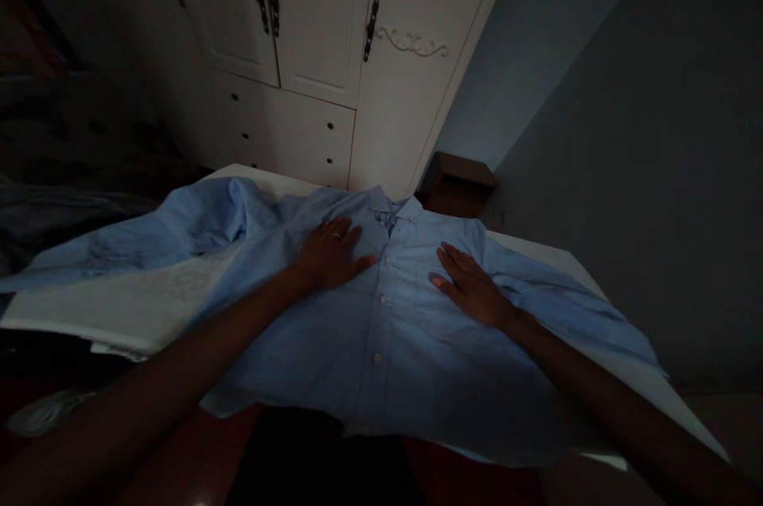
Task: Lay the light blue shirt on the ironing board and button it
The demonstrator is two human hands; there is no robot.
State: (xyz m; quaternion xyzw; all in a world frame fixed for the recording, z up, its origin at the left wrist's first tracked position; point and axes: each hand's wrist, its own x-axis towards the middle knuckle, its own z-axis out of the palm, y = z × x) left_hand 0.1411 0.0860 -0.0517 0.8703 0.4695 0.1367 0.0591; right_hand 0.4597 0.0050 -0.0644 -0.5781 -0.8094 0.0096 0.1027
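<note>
A light blue button-up shirt (393,347) lies front side up, its collar toward the far edge and its sleeves spread out to both sides. Its lower hem hangs over the near edge. My left hand (331,253) rests flat on the left part of the chest, fingers stretched and a ring on one finger. On the other side of the button line, my right hand (472,285) lies flat near the chest pocket, fingers extended. Neither hand grasps the cloth.
Beneath the shirt is a white-covered table (119,307). Behind it stands a white wardrobe (315,21) with dark handles and drawers. A brown wooden box-like cabinet (458,182) sits by the wall. Dark cloth (53,220) lies at the left. The room is dim.
</note>
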